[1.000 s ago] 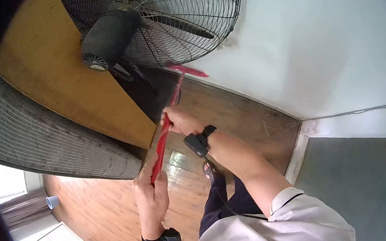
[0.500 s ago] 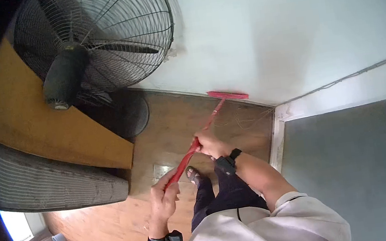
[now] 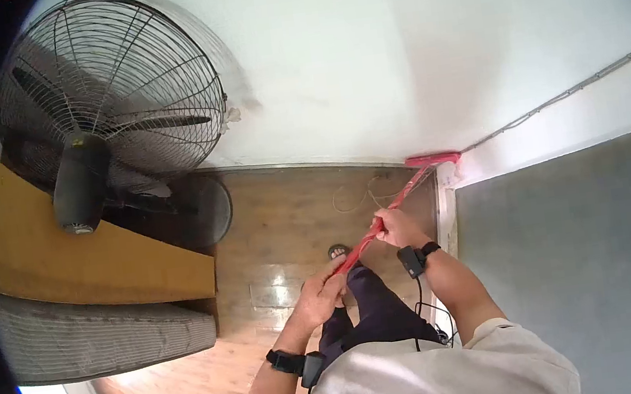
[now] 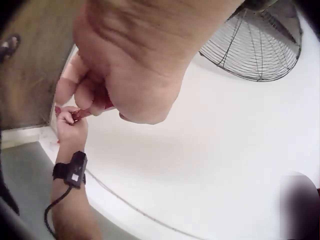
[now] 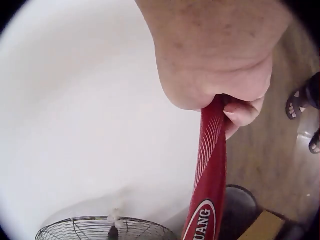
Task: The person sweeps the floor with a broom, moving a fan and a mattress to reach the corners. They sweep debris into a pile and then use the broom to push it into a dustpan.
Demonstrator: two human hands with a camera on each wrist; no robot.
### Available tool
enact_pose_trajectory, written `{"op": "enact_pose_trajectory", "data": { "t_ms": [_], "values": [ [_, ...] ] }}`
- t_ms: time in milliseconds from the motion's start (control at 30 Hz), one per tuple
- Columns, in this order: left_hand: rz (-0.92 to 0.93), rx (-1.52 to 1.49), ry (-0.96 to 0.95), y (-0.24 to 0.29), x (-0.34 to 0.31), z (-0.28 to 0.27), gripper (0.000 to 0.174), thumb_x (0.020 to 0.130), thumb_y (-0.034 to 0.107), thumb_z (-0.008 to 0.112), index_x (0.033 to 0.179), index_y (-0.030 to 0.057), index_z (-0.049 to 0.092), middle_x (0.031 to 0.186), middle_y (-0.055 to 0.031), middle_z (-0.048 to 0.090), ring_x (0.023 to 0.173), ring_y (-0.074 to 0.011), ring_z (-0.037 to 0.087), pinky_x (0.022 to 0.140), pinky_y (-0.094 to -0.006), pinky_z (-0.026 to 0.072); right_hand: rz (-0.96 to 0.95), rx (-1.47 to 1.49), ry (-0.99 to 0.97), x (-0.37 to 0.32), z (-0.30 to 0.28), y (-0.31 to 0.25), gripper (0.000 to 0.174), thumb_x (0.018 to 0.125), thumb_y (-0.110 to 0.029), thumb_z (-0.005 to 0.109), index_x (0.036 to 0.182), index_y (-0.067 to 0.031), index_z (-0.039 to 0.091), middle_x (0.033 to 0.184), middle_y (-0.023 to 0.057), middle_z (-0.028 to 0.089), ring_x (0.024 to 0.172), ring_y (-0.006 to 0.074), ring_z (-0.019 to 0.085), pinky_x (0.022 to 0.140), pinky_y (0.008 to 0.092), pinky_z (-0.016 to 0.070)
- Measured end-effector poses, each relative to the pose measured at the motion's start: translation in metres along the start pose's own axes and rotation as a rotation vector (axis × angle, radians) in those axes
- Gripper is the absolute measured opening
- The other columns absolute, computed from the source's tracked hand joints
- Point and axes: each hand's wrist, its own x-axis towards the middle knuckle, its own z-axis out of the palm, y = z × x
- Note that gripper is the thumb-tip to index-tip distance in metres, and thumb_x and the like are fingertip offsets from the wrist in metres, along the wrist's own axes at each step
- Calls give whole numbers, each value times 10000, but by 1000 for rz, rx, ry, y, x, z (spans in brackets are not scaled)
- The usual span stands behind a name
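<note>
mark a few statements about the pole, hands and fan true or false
1. The left hand and right hand both grip the red pole. True.
2. The pole's pink end is at the foot of the wall. True.
3. The left hand is nearer that end. False: the right hand is.
4. In the head view, the fan is on the right. False: the fan is on the left.
5. Letters show on the pole in the right wrist view. True.
6. No footwear shows. False: sandals show.
</note>
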Motion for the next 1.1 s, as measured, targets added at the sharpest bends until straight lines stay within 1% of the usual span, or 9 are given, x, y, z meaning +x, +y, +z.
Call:
{"op": "enact_pose_trajectory", "data": {
  "t_ms": [67,200,267,433,700,767,900,1000,1100],
  "values": [
    [21,110,45,11,-5,-8,444,951,190,463,1339,-25,479,806,-101,608,669,-178,599,612,-302,480,1030,1086,285,32,11,-84,149,886,-88,508,745,-50,539,652,85,543,531,200,499,430,304,320],
    [136,517,176,68,-47,12,426,929,182,483,1301,-26,504,888,-233,644,753,-349,658,649,-373,508,868,1189,-10,56,65,-94,154,887,-83,506,736,-56,522,639,72,539,528,197,505,419,314,347],
    [104,669,295,92,-57,18,408,904,171,508,1264,-18,529,933,-290,616,853,-441,630,703,-430,516,891,1211,26,73,76,-140,166,883,-92,513,720,-60,520,623,72,541,508,199,502,409,323,351],
    [100,684,321,107,-53,21,388,893,173,535,1238,-2,556,893,-273,634,838,-426,643,716,-428,518,929,1260,131,87,85,-147,191,881,-123,507,698,-76,484,592,72,505,454,204,473,362,316,300],
    [-26,388,92,109,11,48,369,920,246,560,1231,49,578,839,-215,639,790,-346,653,723,-367,511,1027,1112,330,43,-29,-79,190,857,-111,554,677,-89,498,571,47,503,451,180,472,363,324,295],
    [217,509,-18,100,35,66,376,929,295,576,1226,65,579,844,-177,636,782,-313,644,726,-356,505,1042,1094,321,39,-62,-65,189,860,-108,554,681,-88,496,570,48,502,467,173,482,376,314,309],
    [368,689,-157,131,76,116,446,931,314,594,1317,108,509,1029,-183,635,919,-299,641,800,-369,507,977,1149,347,29,-119,-22,225,885,-150,579,680,-92,510,572,40,509,487,176,494,453,304,378],
    [535,808,-202,111,124,145,451,908,294,619,1301,108,504,1116,-190,619,990,-370,612,835,-412,499,860,1240,116,2,-150,62,325,900,-281,582,643,-87,537,599,71,571,508,207,529,478,362,430],
    [502,840,-217,118,132,166,414,894,270,631,1258,102,528,1121,-192,613,1020,-386,592,843,-431,490,961,1179,315,-5,-154,76,299,886,-302,577,684,-85,547,634,68,593,532,206,550,486,353,443]
  ]
}}
